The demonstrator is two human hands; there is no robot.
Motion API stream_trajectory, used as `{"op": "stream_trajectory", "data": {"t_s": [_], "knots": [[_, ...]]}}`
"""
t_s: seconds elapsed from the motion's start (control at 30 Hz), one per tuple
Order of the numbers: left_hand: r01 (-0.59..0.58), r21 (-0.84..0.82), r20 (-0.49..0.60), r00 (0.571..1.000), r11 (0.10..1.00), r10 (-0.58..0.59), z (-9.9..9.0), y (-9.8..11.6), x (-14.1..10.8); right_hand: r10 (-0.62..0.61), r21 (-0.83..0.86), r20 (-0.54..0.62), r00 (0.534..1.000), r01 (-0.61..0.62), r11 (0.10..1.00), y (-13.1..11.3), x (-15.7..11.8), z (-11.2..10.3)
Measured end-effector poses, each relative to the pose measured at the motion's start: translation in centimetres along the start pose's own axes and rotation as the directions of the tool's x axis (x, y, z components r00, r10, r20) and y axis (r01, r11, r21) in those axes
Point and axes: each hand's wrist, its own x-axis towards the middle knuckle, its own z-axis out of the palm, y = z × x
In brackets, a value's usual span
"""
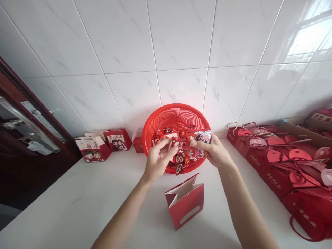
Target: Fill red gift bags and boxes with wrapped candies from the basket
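Observation:
Both my hands are over a red plastic basket [178, 112] holding many small wrapped sweets. My left hand [161, 155] pinches a red candy packet [178, 145] with white lettering between thumb and fingers. In my right hand [217, 149] are red candy packets [202, 135] with printed cartoon figures, held by thumb and fingers; I cannot tell exactly how many. Below the hands, between my forearms, an open red paper gift box [185, 207] stands on the white counter, its top flaps apart. Part of the basket's contents is hidden behind my hands.
Several red gift boxes [94, 152] with cartoon couples stand at the left by the tiled wall [127, 100]. Rows of red gift boxes [275, 173] with rope handles fill the right side of the counter [64, 197]. A cardboard carton [298, 128] sits behind them. At far left is a dark door [28, 138].

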Motion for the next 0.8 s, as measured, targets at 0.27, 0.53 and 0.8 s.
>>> {"op": "stream_trajectory", "data": {"t_s": [0.27,0.53,0.8], "knots": [[-0.108,0.370,0.258,0.966,0.923,0.009,-2.3,3.6,-4.5,-0.117,-0.289,0.066,0.991,0.131,0.948,-3.3,-3.3,-1.8],[-0.104,0.563,0.369,0.919,0.820,-0.137,-1.9,4.8,-8.5,-0.090,-0.346,0.118,0.989,0.126,0.930,-4.1,-4.1,-1.3],[-0.148,0.574,0.390,0.914,0.806,-0.110,-2.1,4.9,-8.5,-0.066,-0.299,0.098,0.993,0.093,0.950,-4.0,-3.9,-0.9]]}}
